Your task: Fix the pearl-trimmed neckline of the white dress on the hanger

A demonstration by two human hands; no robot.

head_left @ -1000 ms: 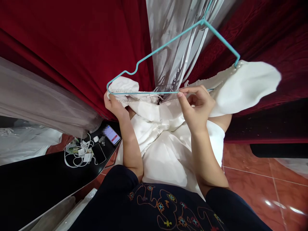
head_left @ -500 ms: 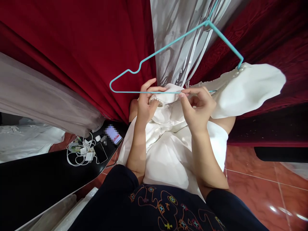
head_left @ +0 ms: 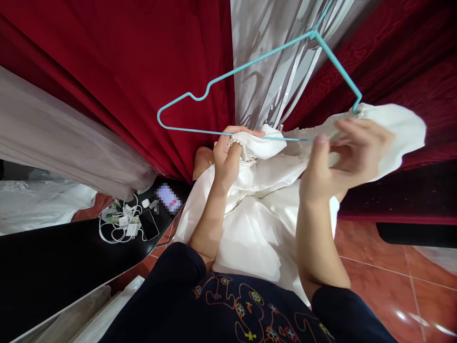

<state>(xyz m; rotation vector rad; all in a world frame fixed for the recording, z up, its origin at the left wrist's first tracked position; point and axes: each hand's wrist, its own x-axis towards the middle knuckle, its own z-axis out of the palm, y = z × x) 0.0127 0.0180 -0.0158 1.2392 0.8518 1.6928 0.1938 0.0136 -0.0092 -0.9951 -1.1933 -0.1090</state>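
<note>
A white dress [head_left: 246, 228] lies across my lap, its bodice and pearl-trimmed edge raised toward the hanger. My left hand [head_left: 226, 159] pinches the pearl-edged part of the dress, thumb at the pearls, by the lower bar of a light-blue hanger [head_left: 257, 61]. That bar passes in front of the white fabric. On the right, the hanger's shoulder end meets the dress's other side, a puffed white piece [head_left: 400, 128]. My right hand [head_left: 342, 157], blurred by motion, is in front of this piece with thumb and fingers apart; whether it touches the fabric is unclear.
Dark red curtains [head_left: 124, 62] and a grey-white cloth with ribbons [head_left: 264, 57] hang ahead. At left, a black bench [head_left: 71, 257] bears white cables [head_left: 119, 228], a dark phone [head_left: 148, 225] and a lit phone [head_left: 169, 198]. Red tiles [head_left: 378, 271] cover the floor.
My right hand has left the hanger's lower bar and moved right, toward the puffed piece. The left hand has shifted slightly right with the pearl-edged fabric, and the hanger has tilted a little.
</note>
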